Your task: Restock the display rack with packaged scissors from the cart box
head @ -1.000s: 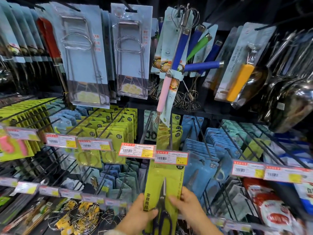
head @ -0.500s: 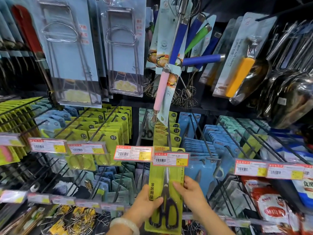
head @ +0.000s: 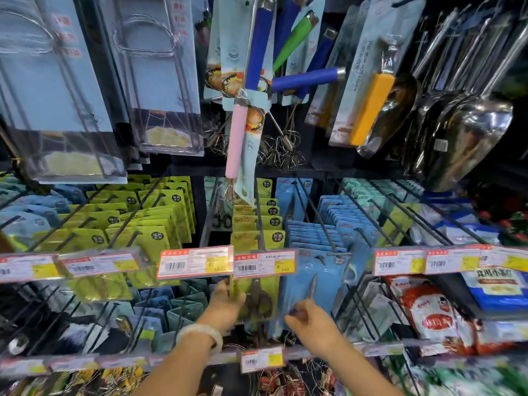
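A green packaged pair of scissors hangs at the front of a black peg, just behind its price tag. More green packs fill the same peg behind it. My left hand, with a pale bangle on the wrist, pinches the pack's left edge. My right hand is off the pack, a little to its right and lower, with fingers loosely curled and nothing in them, in front of the blue scissors packs. The cart box is out of view.
Whisks with coloured handles hang low over the peg row. Steel ladles crowd the upper right, red pouches the lower right. Yellow-green packs fill pegs to the left. A lower price rail crosses near my wrists.
The green pack went up and back onto the peg behind the price tag. My right hand let go of its right edge and dropped away. My left hand stays on the left edge.
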A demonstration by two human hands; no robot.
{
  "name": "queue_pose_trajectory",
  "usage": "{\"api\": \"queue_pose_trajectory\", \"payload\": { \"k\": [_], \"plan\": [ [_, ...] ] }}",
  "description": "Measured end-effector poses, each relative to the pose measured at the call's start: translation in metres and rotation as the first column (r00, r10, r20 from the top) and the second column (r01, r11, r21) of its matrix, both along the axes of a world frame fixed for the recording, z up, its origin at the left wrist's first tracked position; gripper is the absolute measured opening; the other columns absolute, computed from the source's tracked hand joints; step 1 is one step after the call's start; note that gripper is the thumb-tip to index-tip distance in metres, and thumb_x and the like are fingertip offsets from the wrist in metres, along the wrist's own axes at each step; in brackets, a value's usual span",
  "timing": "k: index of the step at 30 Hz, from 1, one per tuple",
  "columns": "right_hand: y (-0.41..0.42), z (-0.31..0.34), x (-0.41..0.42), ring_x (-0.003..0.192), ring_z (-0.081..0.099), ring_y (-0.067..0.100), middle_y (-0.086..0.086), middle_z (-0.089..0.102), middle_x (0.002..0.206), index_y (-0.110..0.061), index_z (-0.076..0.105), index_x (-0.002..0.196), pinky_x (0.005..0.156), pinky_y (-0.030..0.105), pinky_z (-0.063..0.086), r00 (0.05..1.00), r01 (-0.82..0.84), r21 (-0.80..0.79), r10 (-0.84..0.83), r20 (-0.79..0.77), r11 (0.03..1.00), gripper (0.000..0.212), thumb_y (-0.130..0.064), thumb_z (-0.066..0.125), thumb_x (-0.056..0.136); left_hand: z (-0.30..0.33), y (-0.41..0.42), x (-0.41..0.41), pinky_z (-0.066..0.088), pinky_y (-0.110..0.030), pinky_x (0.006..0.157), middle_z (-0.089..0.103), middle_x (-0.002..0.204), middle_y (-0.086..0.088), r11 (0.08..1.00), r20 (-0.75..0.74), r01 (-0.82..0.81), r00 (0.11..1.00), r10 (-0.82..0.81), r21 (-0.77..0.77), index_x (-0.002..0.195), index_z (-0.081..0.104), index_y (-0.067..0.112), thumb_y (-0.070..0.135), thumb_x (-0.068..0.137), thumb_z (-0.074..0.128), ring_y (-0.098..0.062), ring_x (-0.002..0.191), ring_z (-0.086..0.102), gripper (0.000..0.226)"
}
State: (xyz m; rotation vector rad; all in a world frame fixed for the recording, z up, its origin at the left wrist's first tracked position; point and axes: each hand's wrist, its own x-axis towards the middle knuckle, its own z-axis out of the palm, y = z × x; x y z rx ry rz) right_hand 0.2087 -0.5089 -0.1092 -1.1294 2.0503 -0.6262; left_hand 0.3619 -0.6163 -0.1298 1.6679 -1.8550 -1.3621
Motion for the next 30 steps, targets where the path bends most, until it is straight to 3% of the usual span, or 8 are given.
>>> {"api": "queue_pose_trajectory", "payload": {
  "k": [3,6,13,15,18,22,25,30],
  "plan": [
    [0.020,0.003,-0.013,0.110,0.054,0.019,0.009,0.056,0.119,-0.007,0.045,0.127,0.093,0.025,0.042,0.999,-0.023,0.031,0.024,-0.037,0.999,0.039,-0.027,0.052,0.094,-0.015,-0.003,-0.004,0.038,-0.035,0.104,0.037,0.144,-0.023,0.997,0.343,0.048,0.939,-0.021,-0.069,0.137,0.034,-0.004,0.017,0.097,0.043,-0.033,0.127,0.044,0.046],
    [0.042,-0.002,-0.032,0.102,0.052,0.016,0.004,0.054,0.119,-0.012,0.046,0.125,0.089,0.026,0.043,0.976,-0.070,0.087,0.086,-0.198,0.994,0.040,-0.033,0.054,0.092,-0.015,0.032,-0.020,0.035,-0.041,0.106,0.033,0.148,-0.022,0.951,0.599,0.307,0.756,-0.263,0.031,0.142,0.028,-0.002,0.030,0.098,0.039,-0.037,0.133,0.038,0.056],
    [0.112,0.004,-0.100,0.135,0.030,0.027,0.010,0.035,0.143,-0.011,0.033,0.138,0.111,0.036,0.030,0.818,-0.061,0.150,0.135,-0.560,0.987,0.056,-0.025,0.055,0.088,0.016,0.149,-0.144,0.017,-0.045,0.118,0.021,0.152,-0.011,0.666,0.651,0.732,0.578,-0.492,-0.146,0.147,0.018,0.012,0.018,0.088,0.055,-0.030,0.143,0.016,0.069],
    [0.143,0.014,-0.130,0.131,0.039,0.029,0.012,0.043,0.138,-0.010,0.042,0.133,0.103,0.037,0.038,0.760,-0.029,0.120,0.100,-0.642,0.992,0.062,-0.031,0.066,0.080,0.030,0.181,-0.188,0.011,-0.045,0.119,0.013,0.155,-0.011,0.590,0.666,0.781,0.553,-0.501,-0.204,0.149,0.013,0.012,0.017,0.088,0.054,-0.029,0.146,0.008,0.074],
    [0.201,0.030,-0.188,0.086,0.069,0.030,0.011,0.068,0.093,-0.008,0.070,0.094,0.065,0.035,0.057,0.664,0.072,0.032,-0.024,-0.747,0.997,0.077,-0.044,0.089,0.029,0.049,0.229,-0.252,0.012,-0.046,0.118,0.019,0.153,-0.012,0.491,0.689,0.834,0.511,-0.515,-0.251,0.148,0.017,0.012,0.023,0.090,0.052,-0.030,0.144,0.011,0.069],
    [0.295,0.038,-0.267,0.135,0.032,0.030,0.012,0.036,0.143,-0.010,0.032,0.139,0.107,0.040,0.032,0.721,0.181,0.096,-0.065,-0.690,0.979,0.062,-0.030,0.057,0.086,0.066,0.304,-0.335,0.018,-0.047,0.116,0.025,0.151,-0.013,0.378,0.709,0.888,0.443,-0.549,-0.262,0.146,0.021,0.012,0.028,0.089,0.053,-0.033,0.141,0.021,0.067],
    [0.369,0.036,-0.321,0.135,0.030,0.030,0.012,0.034,0.144,-0.011,0.027,0.141,0.109,0.041,0.032,0.702,0.303,0.113,-0.142,-0.698,0.946,0.062,-0.025,0.056,0.088,0.072,0.364,-0.395,0.026,-0.047,0.112,0.032,0.145,-0.016,0.258,0.743,0.925,0.377,-0.553,-0.278,0.143,0.025,0.010,0.022,0.089,0.048,-0.036,0.135,0.030,0.060],
    [0.484,0.037,-0.389,0.131,0.034,0.030,0.011,0.040,0.137,-0.011,0.033,0.136,0.106,0.041,0.036,0.675,0.463,0.162,-0.228,-0.701,0.871,0.057,-0.028,0.056,0.087,0.072,0.464,-0.484,0.016,-0.046,0.118,0.020,0.153,-0.016,0.087,0.741,0.967,0.239,-0.627,-0.239,0.148,0.018,0.011,0.029,0.091,0.051,-0.033,0.143,0.016,0.068]
  ]
}}
